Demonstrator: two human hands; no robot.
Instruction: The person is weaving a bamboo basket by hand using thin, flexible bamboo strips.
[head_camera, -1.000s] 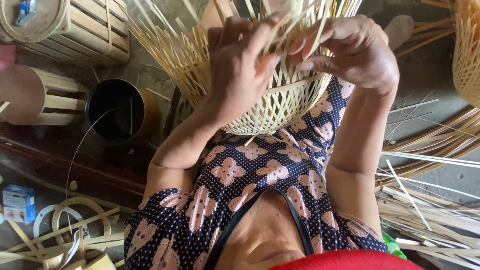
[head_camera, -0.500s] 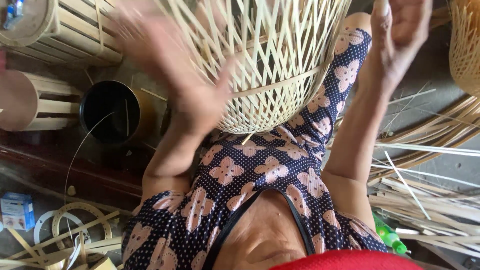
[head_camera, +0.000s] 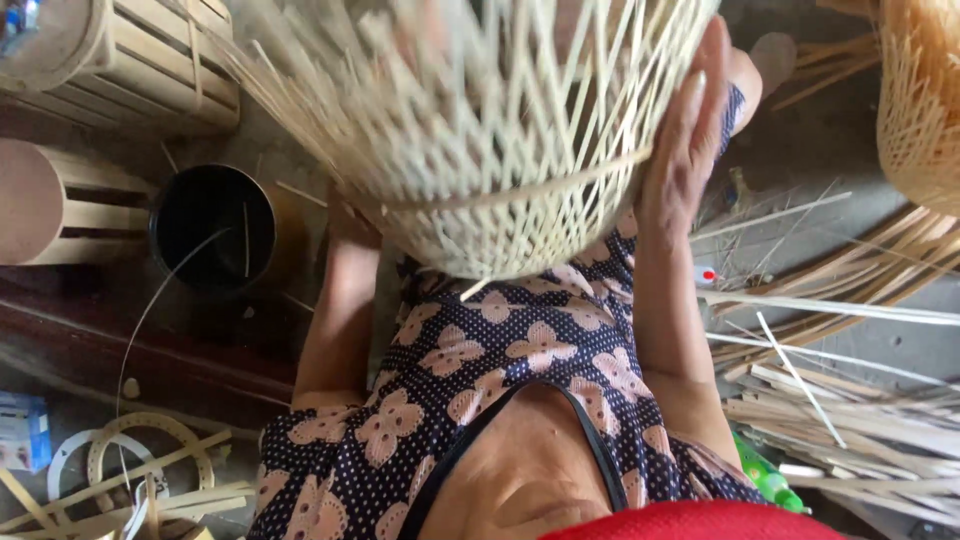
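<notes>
Basket (head_camera: 480, 140) of pale woven bamboo strips fills the upper middle of the view, blurred, its rounded bottom toward the person's lap and its loose strip ends fanning off the top edge. The right hand (head_camera: 690, 140) lies flat and open against the basket's right side, fingers stretched upward along the weave — pressing rather than clasping. The left hand is hidden behind the basket's lower left rim; only the forearm (head_camera: 345, 300) shows rising to it, so I cannot tell whether that hand grips or merely props.

Left of the basket, on the floor, stands a black pot (head_camera: 212, 228), just beside a slatted wooden cylinder (head_camera: 60, 215); a second slatted cylinder (head_camera: 130, 55) sits in the upper left corner. Thin bamboo hoops (head_camera: 130, 465) lie at the lower left. On the right, long split bamboo strips (head_camera: 850, 400) pile up to the frame's edge, and another woven basket (head_camera: 920, 100) hangs in the upper right corner. Open room — little; the gap between basket and pot looks narrow.
</notes>
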